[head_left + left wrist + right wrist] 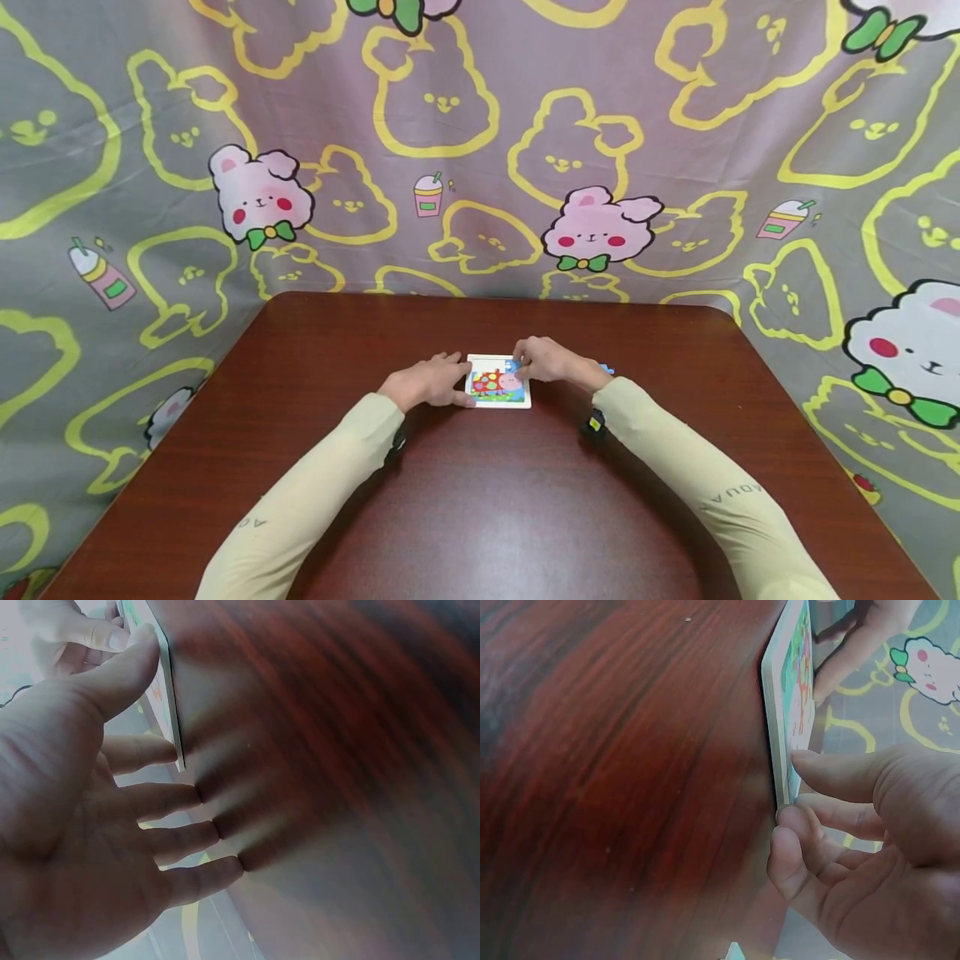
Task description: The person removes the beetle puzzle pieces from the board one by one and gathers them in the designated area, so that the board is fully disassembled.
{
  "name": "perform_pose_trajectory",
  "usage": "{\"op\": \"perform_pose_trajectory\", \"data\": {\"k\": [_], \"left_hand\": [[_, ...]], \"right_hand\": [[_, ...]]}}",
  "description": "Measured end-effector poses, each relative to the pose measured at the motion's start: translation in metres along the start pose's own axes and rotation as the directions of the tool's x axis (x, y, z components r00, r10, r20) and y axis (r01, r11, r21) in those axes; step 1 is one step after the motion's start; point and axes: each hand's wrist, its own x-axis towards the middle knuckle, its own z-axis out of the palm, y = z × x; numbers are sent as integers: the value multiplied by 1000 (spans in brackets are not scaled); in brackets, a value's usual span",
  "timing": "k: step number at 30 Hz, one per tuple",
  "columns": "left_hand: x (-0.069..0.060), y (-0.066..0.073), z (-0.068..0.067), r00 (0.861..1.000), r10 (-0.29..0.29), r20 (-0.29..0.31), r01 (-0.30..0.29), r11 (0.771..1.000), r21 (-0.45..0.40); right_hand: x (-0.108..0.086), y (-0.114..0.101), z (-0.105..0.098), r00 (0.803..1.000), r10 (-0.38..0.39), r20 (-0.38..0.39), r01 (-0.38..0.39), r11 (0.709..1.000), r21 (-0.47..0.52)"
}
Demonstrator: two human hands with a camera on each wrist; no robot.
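Note:
A jigsaw puzzle in a white frame tray lies flat on the table, its picture showing a red spotted ladybird on green and blue. Its top left part shows bare white. My left hand rests at the tray's left side, thumb by the lower left corner; in the left wrist view its fingers are spread, tips down on the table. At the tray's upper right, my right hand has its thumb and forefinger on a puzzle piece, mostly hidden under them. The other fingers curl by the tray's edge in the right wrist view.
A blue puzzle piece lies on the table right of the tray, partly behind the right wrist. The brown wooden table ends at a patterned curtain at the back and sides.

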Motion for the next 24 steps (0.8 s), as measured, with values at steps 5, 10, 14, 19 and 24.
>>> {"op": "perform_pose_trajectory", "data": {"k": [5, 10, 14, 19, 24], "left_hand": [[0, 1, -1, 1000, -1, -1, 1, 1000, 6], [1, 1, -2, 1000, -8, 0, 8, 1000, 1], [2, 1, -2, 1000, -8, -2, 8, 1000, -6], [2, 1, -2, 1000, -6, 0, 6, 1000, 0], [1, 1, -2, 1000, -8, 4, 8, 1000, -12]], "right_hand": [[1, 3, 0, 1000, -4, 8, 3, 1000, 26], [3, 5, 0, 1000, -30, 4, 30, 999, 27], [4, 4, 0, 998, -53, -20, 53, 999, 0], [5, 4, 0, 998, -59, -26, 58, 998, -19], [6, 3, -2, 998, -53, -20, 52, 998, -17]]}}
